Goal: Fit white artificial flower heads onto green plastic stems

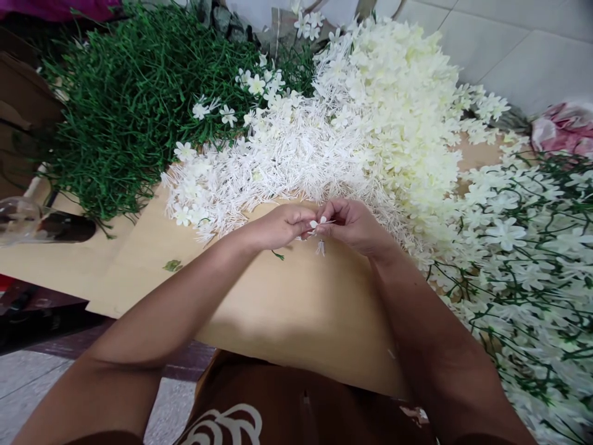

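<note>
Flower [318, 223] is pinched where the fingertips of left hand [283, 226] and right hand [353, 226] meet, above the board [287, 303]. Light pressure is best used so nothing gets crushed, with both hands kept close and steady.

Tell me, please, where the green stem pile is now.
In the head view, the green stem pile lies at upper left, beside the white filament pile and beyond the left hand.

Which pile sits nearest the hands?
The pile of white thread-like pieces, just beyond the left hand and right hand. The green stem heap lies off left, pale-yellow blossoms farther right, stemmed white flowers far right.
</note>
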The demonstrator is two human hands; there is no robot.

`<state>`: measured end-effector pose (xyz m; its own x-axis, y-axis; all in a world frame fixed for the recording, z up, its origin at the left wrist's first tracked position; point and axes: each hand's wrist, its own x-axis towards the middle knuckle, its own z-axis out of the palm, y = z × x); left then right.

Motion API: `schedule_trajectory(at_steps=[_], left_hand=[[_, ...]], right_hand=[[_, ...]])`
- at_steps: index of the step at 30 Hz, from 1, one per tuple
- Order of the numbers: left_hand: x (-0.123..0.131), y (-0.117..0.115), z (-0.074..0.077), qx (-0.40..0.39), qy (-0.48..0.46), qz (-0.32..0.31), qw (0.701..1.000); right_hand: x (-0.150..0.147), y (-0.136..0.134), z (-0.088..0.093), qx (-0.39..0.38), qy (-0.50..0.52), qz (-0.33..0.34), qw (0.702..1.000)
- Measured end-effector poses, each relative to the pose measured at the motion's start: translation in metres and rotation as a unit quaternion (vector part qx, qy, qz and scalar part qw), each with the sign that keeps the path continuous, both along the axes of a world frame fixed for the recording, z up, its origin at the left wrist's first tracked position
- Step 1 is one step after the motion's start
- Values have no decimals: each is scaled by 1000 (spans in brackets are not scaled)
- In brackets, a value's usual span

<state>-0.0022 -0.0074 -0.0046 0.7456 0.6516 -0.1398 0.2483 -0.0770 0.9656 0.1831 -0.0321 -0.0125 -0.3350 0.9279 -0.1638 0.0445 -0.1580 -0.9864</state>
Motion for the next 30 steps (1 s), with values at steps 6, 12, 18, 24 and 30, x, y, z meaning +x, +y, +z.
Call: schedule_trajectory(at_steps=[6,12,18,24,30], left_hand=[[-1,-3,4,10,-8,-18,1000],[-4,-3,4,-41,35,-12,998],[-2,-1,5,-28,-22,1,999],[-4,0,5,-22,-10,42,999],[1,-3,-3,-9,-44,29,999]], right_hand=[[-4,-1,-1,-16,3,4,1000],[-6,-2,1,-27,7,-14,1000],[1,-1,2,-29,71,12,997],[2,0,1,-29,96,11,995],[1,1,0,-28,30,-12,999]])
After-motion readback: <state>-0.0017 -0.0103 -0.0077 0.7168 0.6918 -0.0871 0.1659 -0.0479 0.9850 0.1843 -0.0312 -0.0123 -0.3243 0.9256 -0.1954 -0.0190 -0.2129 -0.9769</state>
